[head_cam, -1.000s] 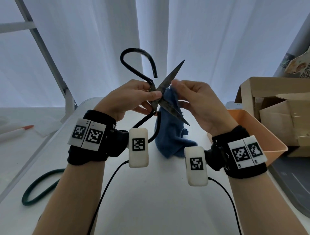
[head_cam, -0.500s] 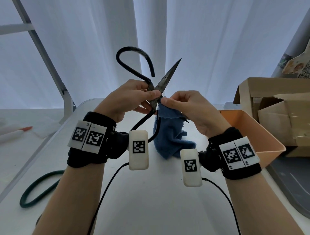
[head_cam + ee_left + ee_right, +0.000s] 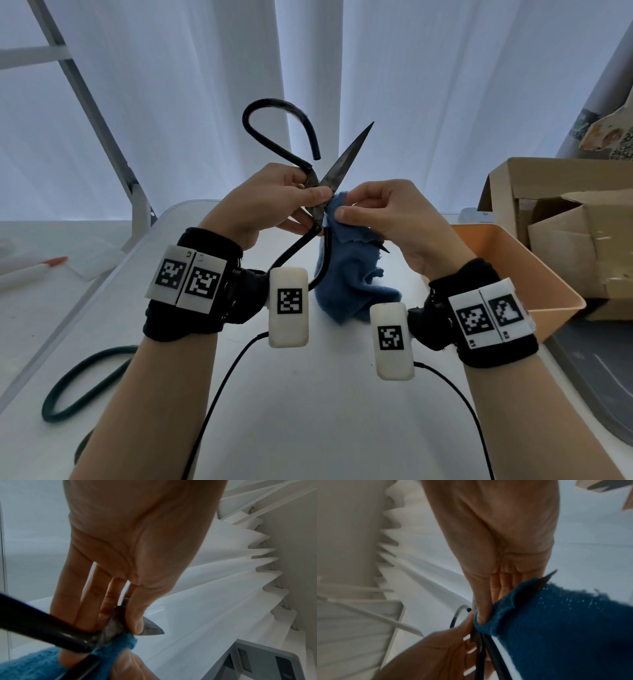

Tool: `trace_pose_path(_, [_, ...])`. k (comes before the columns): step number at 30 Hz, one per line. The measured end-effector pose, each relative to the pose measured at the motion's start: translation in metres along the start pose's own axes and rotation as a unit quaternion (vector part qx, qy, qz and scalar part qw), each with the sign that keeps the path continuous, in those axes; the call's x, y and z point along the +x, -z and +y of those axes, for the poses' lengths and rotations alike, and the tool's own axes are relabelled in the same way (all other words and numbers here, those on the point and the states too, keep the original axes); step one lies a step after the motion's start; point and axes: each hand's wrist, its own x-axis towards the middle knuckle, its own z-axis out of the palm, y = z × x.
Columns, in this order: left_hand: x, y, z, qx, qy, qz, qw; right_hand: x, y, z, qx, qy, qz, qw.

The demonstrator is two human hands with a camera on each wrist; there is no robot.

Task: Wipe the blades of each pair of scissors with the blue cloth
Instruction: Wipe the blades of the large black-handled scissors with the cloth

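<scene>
White curtains hang behind a pale table [image 3: 308, 411]. Above it, the left hand [image 3: 270, 202] pinches the black-handled scissors [image 3: 334, 178] at the pivot, blades spread. The right hand [image 3: 394, 219] pinches the blue cloth [image 3: 346, 281] around the lower blade. Square coded markers on both wristbands carry no readable writing.

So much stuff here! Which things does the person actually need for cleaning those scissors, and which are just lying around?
In use:
- black-handled scissors, held open by the left hand
- blue cloth, pinched on the lower blade by the right hand

Lying about:
- orange tub
- cardboard box
- green loop, perhaps another handle
- pen
</scene>
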Motion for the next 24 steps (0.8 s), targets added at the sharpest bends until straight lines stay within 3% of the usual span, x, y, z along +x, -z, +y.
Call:
trace_pose_path(10, [-0.0019, -0.0004, 0.0, -0.008, -0.004, -0.022, 1.0, 0.002, -0.0052, 0.003, -0.089, 0.028, -0.02, 0.995])
trace_pose_path(14, [-0.0012, -0.0011, -0.0013, -0.004, -0.001, -0.018, 1.0, 0.0004, 0.0005, 0.0005, -0.089, 0.011, -0.05, 0.995])
trace_pose_path(20, [0.0013, -0.0025, -0.0021, -0.002, -0.007, -0.022, 1.0, 0.0004, -0.0027, 0.0009, -0.091, 0.026, -0.009, 0.995])
trace_pose_path(24, [0.0007, -0.0011, -0.0035, 0.001, 0.005, -0.016, 1.0, 0.0011, 0.0008, -0.0004, -0.114, 0.023, -0.04, 0.992])
